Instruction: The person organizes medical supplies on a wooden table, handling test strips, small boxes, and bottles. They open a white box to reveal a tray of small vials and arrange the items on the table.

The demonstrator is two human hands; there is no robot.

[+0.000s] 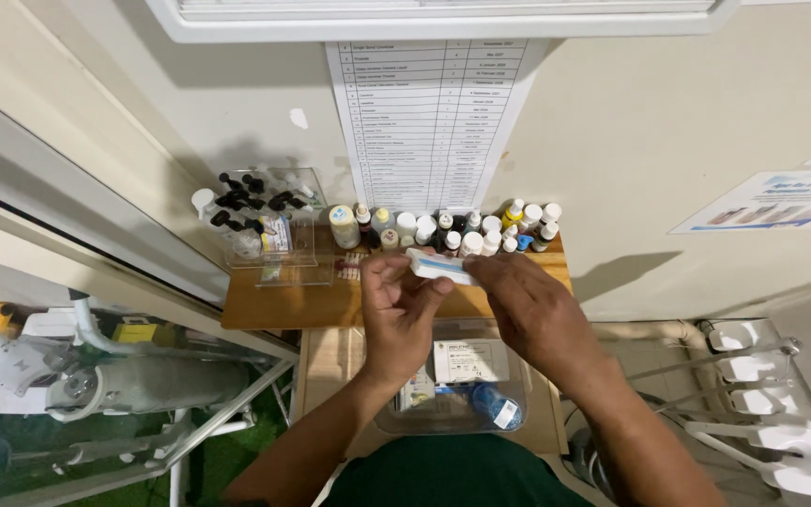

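Head view, left to right. A clear acrylic organiser holding black-capped droppers stands at the left end of the wooden shelf. A row of small bottles lines the wall behind. The left hand and right hand pinch opposite ends of a small white-and-blue box, held above the shelf's front edge. Below lies a clear plastic container with packets.

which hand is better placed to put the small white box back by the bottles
Right, probably. The right hand grips the small white box at its end nearest the row of bottles; the left hand only steadies the other end.
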